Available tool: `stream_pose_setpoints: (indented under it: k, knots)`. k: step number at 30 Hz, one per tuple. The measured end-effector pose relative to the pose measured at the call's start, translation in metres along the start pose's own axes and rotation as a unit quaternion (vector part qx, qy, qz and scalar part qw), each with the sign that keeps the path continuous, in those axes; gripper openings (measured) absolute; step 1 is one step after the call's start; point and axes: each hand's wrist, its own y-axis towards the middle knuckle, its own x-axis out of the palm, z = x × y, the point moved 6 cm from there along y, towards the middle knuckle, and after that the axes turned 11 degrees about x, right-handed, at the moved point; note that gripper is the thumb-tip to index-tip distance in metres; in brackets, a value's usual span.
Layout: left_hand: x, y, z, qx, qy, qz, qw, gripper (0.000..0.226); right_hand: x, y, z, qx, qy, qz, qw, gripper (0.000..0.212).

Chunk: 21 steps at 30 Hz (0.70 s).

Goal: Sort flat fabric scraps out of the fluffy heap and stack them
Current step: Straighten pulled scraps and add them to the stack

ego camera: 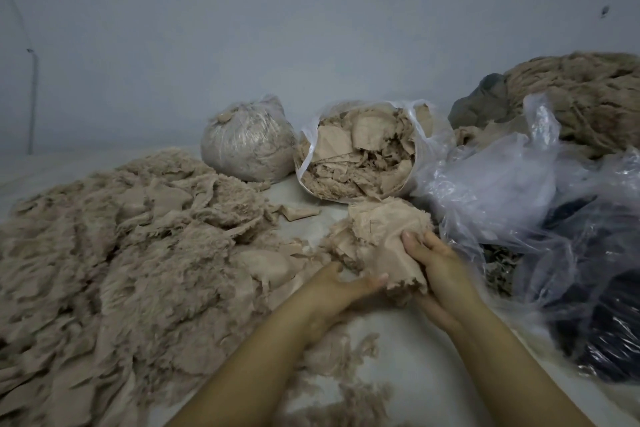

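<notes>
A wide heap of beige fluffy fabric (114,253) covers the left half of the floor. A small stack of flat beige scraps (377,236) lies right of it, in front of me. My right hand (433,263) grips the stack's right edge, thumb on top. My left hand (343,284) holds the stack's lower left edge from underneath, thumb pressed on the fabric. One loose flat scrap (298,212) lies between the heap and the stack.
An open plastic bag of beige scraps (360,152) lies on its side behind the stack, a tied full bag (246,142) left of it. Crumpled clear plastic bags (519,191) crowd the right, with dark contents (606,319). A brown fluffy pile (588,94) sits far right. Fluff tufts (346,350) dot the floor.
</notes>
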Motion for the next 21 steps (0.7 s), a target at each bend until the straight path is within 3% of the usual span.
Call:
stream_pose_setpoints:
  k: [1, 3, 6, 9, 15, 18, 20, 21]
  knots:
    - [0.007, 0.002, -0.006, -0.025, -0.080, -0.013, 0.996, 0.089, 0.000, -0.001, 0.000, 0.007, 0.019, -0.010, 1.000, 0.019]
    - [0.015, 0.010, -0.008, -0.028, -0.228, -0.002, 0.973, 0.052, -0.001, 0.000, -0.001, 0.009, 0.052, -0.023, 0.998, 0.027]
    - [-0.001, 0.018, -0.009, 0.023, -0.315, 0.111, 0.942, 0.017, -0.010, 0.003, -0.005, -0.033, 0.032, 0.000, 0.999, 0.022]
    - [-0.014, 0.019, -0.005, 0.064, -0.301, 0.143, 0.941, 0.010, -0.024, 0.010, -0.005, -0.066, -0.037, 0.078, 0.994, 0.020]
    - [-0.024, 0.022, -0.001, 0.141, -0.100, 0.166, 0.971, 0.015, -0.034, 0.013, -0.007, -0.117, -0.169, 0.176, 0.963, 0.019]
    - [-0.022, 0.025, 0.000, 0.157, 0.013, 0.180, 0.971, 0.017, -0.041, 0.007, -0.014, -0.149, -0.313, 0.263, 0.900, 0.021]
    - [-0.019, 0.029, 0.001, 0.155, 0.074, 0.182, 0.968, 0.020, -0.039, 0.001, -0.018, -0.146, -0.476, 0.328, 0.803, 0.005]
    - [-0.019, 0.033, 0.005, 0.163, 0.115, 0.185, 0.962, 0.022, -0.037, -0.001, -0.018, -0.160, -0.526, 0.350, 0.758, 0.020]
